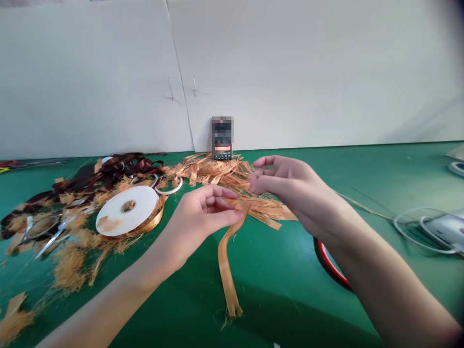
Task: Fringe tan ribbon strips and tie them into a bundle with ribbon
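My left hand pinches the top of a strip of gold satin ribbon, which falls to the green mat and ends in a frayed tip. My right hand hovers just right of that pinch, fingers loosely curled and holding nothing I can see. Below it lies a heap of shredded gold ribbon. Left of my left hand, a spool of gold ribbon with a white side disc lies flat, its lower edge partly hidden by loose fibres.
A dark brown ribbon heap and metal scissors lie at left on the green mat. A phone leans against the white wall. A red-and-black ring sits under my right forearm, with white cable beyond.
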